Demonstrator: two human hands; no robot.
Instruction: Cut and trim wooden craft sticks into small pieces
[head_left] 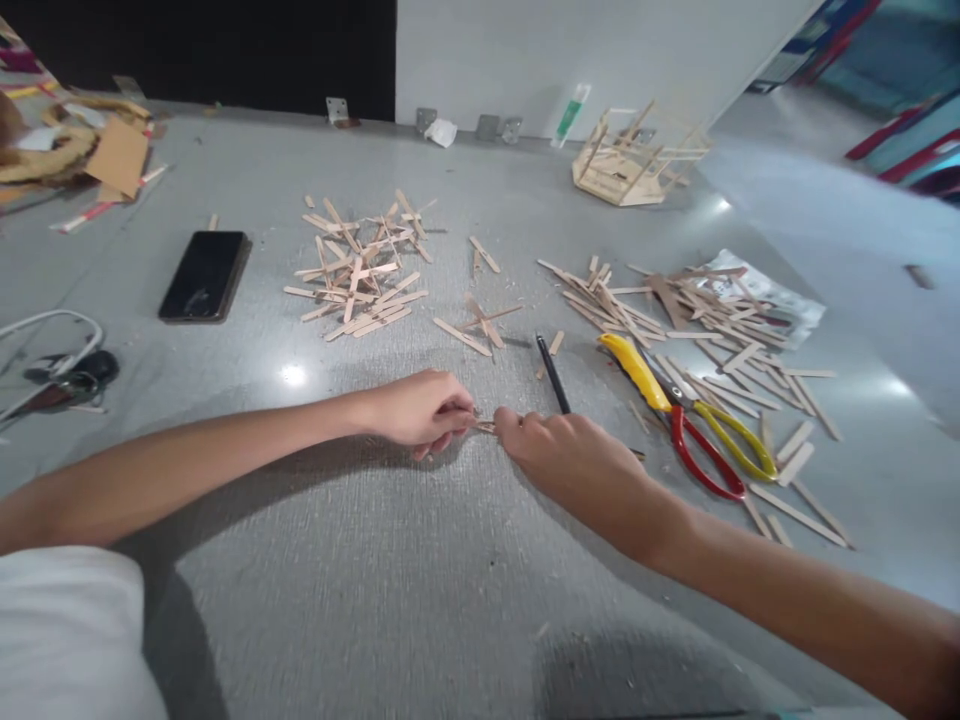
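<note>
My left hand [424,412] pinches one end of a short wooden stick [486,426] over the grey table. The other end is gripped by my right hand [559,455], so the stick spans the small gap between my fingers. Most of it is hidden by the fingertips. Just beyond my right hand lies a black pen [553,372]. A yellow-handled utility knife [634,370] and scissors with red and yellow handles [709,450] rest to its right. Several crossed sticks [484,325] lie ahead of both hands.
A pile of short sticks [356,275] sits at the back left, longer sticks [739,330] at the right. A phone [205,277] and a cable [56,320] lie left. At the back stand a stick frame [637,165] and a green-white tube [571,115]. The table's right edge slopes away.
</note>
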